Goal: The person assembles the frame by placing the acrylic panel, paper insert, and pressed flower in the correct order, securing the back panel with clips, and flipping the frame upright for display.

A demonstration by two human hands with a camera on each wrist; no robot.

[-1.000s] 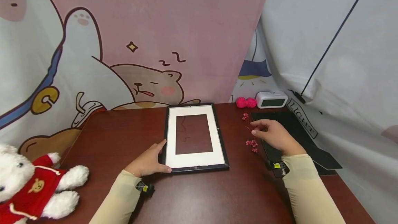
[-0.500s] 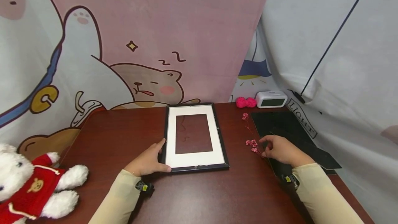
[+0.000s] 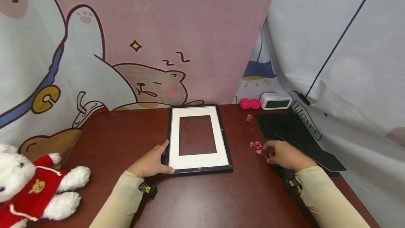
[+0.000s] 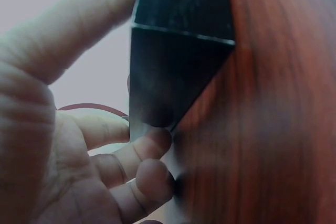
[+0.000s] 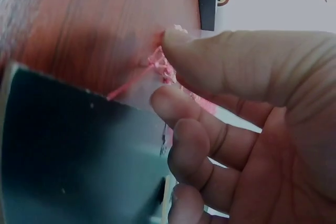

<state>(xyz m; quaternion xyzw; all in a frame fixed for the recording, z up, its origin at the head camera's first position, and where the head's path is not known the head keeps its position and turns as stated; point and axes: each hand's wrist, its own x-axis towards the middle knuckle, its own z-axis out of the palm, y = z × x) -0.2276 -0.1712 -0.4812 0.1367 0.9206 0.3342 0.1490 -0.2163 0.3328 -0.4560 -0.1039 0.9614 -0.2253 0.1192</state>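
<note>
A black picture frame (image 3: 200, 170) with a white mat (image 3: 175, 140) lies on the dark red-brown table; the wood shows through its middle. My left hand (image 3: 151, 162) holds its lower left corner, thumb on the front edge and fingers along the left side. In the left wrist view, fingertips (image 4: 157, 179) touch the black side of the frame. My right hand (image 3: 286, 154) is low at the stem of a pink dried flower sprig (image 3: 257, 146). The right wrist view shows thumb and index finger apart, with the sprig (image 5: 157, 62) between and beyond them.
A second pink sprig (image 3: 250, 119) lies farther back. Black boards (image 3: 278, 122) overlap under and beyond my right hand, one tilted (image 3: 316, 150). A pink yarn bundle (image 3: 250, 104) and a white digital clock (image 3: 276, 101) stand behind. A plush toy (image 3: 38, 185) sits at left.
My right hand has moved from beside the farther sprig toward me, down to the nearer sprig, and its fingers have come closer to the stem. The left hand and the frame stay put.
</note>
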